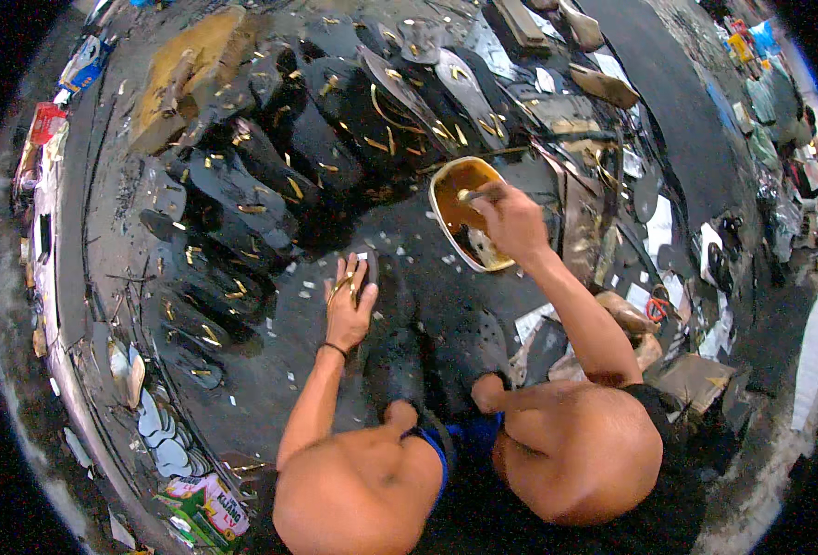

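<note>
My right hand [515, 222] is closed on a small brush-like tool [469, 196], its pale end over an oval tub [439, 205] of amber-brown liquid. The fingers hide most of the tool. To the left, my left hand [346, 310] lies flat with its fingers stretched over a dark sandal sole [369, 264]. A thin yellow loop shows across those fingers; I cannot tell whether it belongs to the sole. Many dark soles [242, 208] with short yellow strips poking out are laid in curved rows beyond my left hand.
A yellow-brown slab [191, 65] stands at the far left. Stacked pale sole shapes [164, 435] and a printed green-and-white package [205, 509] lie at the near left. Right of the tub are paper scraps, offcuts, red-handled scissors [657, 305] and a cardboard piece [695, 381].
</note>
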`<state>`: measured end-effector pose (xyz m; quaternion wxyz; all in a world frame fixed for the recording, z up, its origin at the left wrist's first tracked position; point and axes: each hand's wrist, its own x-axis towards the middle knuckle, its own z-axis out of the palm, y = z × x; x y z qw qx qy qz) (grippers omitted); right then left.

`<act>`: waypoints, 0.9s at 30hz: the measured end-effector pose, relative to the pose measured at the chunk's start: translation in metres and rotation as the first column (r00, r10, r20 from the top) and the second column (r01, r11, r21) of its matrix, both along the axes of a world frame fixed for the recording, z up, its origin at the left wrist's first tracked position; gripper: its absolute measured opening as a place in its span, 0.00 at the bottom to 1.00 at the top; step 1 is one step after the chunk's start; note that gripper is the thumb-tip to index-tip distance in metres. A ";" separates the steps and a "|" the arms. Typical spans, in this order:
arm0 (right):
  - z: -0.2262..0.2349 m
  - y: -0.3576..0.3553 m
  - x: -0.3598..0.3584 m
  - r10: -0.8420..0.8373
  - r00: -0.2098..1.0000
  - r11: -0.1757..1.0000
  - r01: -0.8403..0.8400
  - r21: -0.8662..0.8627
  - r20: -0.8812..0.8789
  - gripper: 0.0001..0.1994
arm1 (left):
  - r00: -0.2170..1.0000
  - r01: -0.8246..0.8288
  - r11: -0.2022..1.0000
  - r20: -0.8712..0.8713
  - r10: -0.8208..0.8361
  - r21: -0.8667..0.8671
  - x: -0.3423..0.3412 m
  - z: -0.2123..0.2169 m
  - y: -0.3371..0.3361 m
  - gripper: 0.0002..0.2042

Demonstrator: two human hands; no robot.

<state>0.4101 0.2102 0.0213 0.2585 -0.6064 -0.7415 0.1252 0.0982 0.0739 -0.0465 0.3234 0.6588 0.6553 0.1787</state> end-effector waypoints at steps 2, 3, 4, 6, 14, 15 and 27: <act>0.042 -0.014 -0.014 -0.114 0.984 0.986 0.095 -0.137 -0.139 0.17 | 0.327 -0.332 0.896 0.855 0.402 -0.295 -0.028 0.012 -0.006 0.24; 0.057 -0.021 0.010 -0.056 0.998 0.986 0.060 -0.154 0.031 0.18 | 0.010 -0.336 0.785 0.832 0.555 -0.520 -0.014 0.042 0.010 0.22; 0.076 -0.033 0.012 0.009 0.961 0.926 0.096 -0.365 0.276 0.19 | -0.042 -0.338 0.765 0.820 0.570 -0.549 -0.017 0.047 0.014 0.22; 0.082 -0.053 0.038 0.167 0.931 0.843 0.035 -0.536 0.324 0.20 | -0.164 -0.295 0.751 0.806 0.569 -0.590 -0.017 0.070 0.036 0.21; 0.149 -0.029 -0.054 0.079 0.603 0.887 -0.407 -0.220 -0.794 0.13 | 0.005 -0.275 0.853 0.887 0.462 -0.443 -0.007 0.097 0.063 0.21; 0.155 -0.021 -0.070 0.235 0.660 0.913 -0.402 -0.071 -0.714 0.12 | -0.027 -0.211 0.870 0.892 0.451 -0.446 0.010 0.106 0.073 0.22; 0.113 0.028 -0.101 0.228 0.717 0.963 -0.264 0.046 -0.659 0.13 | -0.108 -0.173 0.797 0.815 0.569 -0.579 0.015 0.134 0.039 0.28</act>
